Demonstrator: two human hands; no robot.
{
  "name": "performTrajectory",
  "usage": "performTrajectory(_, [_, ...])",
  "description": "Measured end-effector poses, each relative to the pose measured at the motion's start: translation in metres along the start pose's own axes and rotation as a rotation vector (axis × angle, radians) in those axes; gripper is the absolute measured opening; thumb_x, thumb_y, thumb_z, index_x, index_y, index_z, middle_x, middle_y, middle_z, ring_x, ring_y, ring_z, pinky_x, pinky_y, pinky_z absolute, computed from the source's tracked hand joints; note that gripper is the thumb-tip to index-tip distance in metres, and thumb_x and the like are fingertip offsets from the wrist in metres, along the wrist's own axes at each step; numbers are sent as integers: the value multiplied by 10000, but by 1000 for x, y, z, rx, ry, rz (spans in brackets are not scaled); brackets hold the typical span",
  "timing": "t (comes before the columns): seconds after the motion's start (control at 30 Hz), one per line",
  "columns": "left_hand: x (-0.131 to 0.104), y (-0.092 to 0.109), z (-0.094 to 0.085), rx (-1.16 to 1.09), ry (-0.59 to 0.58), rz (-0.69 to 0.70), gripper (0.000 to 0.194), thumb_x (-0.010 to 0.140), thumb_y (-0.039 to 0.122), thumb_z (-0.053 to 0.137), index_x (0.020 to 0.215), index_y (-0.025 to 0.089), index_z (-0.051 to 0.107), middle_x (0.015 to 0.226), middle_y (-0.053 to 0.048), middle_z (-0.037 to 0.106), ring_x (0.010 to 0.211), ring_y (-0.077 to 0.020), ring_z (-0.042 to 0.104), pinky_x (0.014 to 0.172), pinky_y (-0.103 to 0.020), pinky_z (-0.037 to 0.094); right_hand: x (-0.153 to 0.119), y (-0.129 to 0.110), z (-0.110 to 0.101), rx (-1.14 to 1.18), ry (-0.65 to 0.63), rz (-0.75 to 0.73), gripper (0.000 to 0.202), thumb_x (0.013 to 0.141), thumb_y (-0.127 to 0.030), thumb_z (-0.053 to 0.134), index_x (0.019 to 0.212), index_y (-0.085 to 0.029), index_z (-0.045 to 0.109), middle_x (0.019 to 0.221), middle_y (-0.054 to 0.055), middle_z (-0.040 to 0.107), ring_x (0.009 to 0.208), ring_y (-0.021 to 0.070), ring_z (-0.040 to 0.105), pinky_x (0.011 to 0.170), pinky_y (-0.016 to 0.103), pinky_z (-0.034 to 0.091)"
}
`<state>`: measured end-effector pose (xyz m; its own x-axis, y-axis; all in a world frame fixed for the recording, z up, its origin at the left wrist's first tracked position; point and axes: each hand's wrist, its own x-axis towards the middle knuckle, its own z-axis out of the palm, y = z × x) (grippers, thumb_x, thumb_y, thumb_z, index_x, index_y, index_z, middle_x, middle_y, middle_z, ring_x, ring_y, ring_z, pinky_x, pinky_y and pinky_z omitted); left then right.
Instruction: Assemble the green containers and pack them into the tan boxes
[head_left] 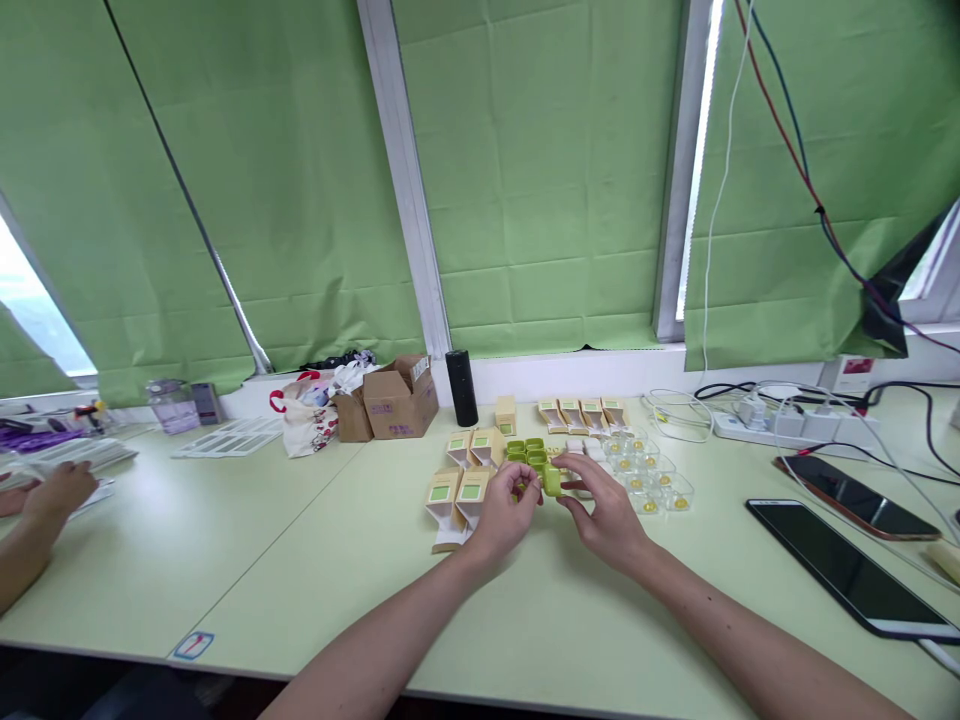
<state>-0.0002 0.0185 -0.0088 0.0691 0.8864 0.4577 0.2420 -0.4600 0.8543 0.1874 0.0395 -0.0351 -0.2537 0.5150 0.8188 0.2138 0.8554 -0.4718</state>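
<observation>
We see the right hand (607,515) pinching a green case (552,481) between thumb and fingers above the table (360,590), at the middle of the scene. The left hand (506,510) has its fingertips drawn together just left of it; we cannot tell whether they grip anything. Beyond the hands we find more green pots (535,445) in rows. To their left stand cartons (442,492), and to their right sit clear boxes (665,478) with yellow pieces inside. Farther back we note a row of trays (581,415) and, left of it, a black cylinder (461,388). On the near right lies a tablet (855,562); at the far left we see a co-worker's hand (69,488).
</observation>
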Motion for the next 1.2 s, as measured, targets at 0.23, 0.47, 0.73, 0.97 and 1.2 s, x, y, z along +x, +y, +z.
performTrajectory(0.23, [0,1,0,1,9,-15,232,948,397,649,849,199,585,794,-7,591,732,-155,617,700,-282,496,0,0,0,-8,9,-4,440,997,-149,577,1408,-306,592,1355,107,677,1233,286,691,880,455,727])
performTrajectory(0.47, [0,2,0,-4,9,-24,243,943,405,663,843,200,577,777,-2,599,727,-154,616,691,-277,493,1,-1,-1,7,3,19,421,1000,-150,571,1395,-291,598,1349,118,674,1221,298,690,858,481,732])
performTrajectory(0.73, [1,0,0,3,7,-33,198,934,360,641,844,201,564,768,1,593,723,-154,607,686,-275,485,0,0,0,14,12,22,435,991,-137,576,1396,-295,597,1365,113,665,1220,284,686,847,455,735])
performTrajectory(0.97, [1,-1,0,-18,29,-43,218,921,371,658,826,203,558,751,3,595,714,-152,612,665,-264,485,1,-2,-2,17,31,45,404,993,-165,583,1376,-290,613,1360,116,675,1202,294,702,836,458,734])
performTrajectory(1.2, [-1,-1,-2,-57,39,-30,264,961,432,643,854,198,585,777,-18,615,732,-162,628,671,-273,484,2,-2,-2,7,33,43,398,1003,-196,579,1388,-297,596,1372,113,661,1208,290,692,860,468,728])
